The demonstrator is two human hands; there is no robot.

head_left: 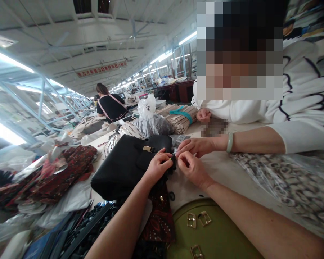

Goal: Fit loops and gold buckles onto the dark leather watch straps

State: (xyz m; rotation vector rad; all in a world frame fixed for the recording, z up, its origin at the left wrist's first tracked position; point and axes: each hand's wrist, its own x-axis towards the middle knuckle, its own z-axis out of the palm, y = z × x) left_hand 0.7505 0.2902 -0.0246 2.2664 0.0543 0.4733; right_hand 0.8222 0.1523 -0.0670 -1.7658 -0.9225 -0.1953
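Note:
A black bag (118,169) with a gold clasp (148,148) lies on the pale table. My left hand (160,166) is pinched on a small black piece (174,160) at the bag's right edge. Just right of that piece, my right hand (191,168) has its fingers pressed together; what they hold, if anything, is too small to tell. Another person's hand (196,145), with a pale bracelet (229,142) on the wrist, reaches in right behind my hands. Several gold buckles (204,218) rest on a green piece (218,233) nearer to me.
Behind the bag stand a tied plastic bag (151,118) and a strip bundle (178,117) with a teal tie. Dark patterned fabric (70,169) and black straps (83,223) are at left. A plastic-wrapped pile (288,183) lies at right. A person in white leans in from the right.

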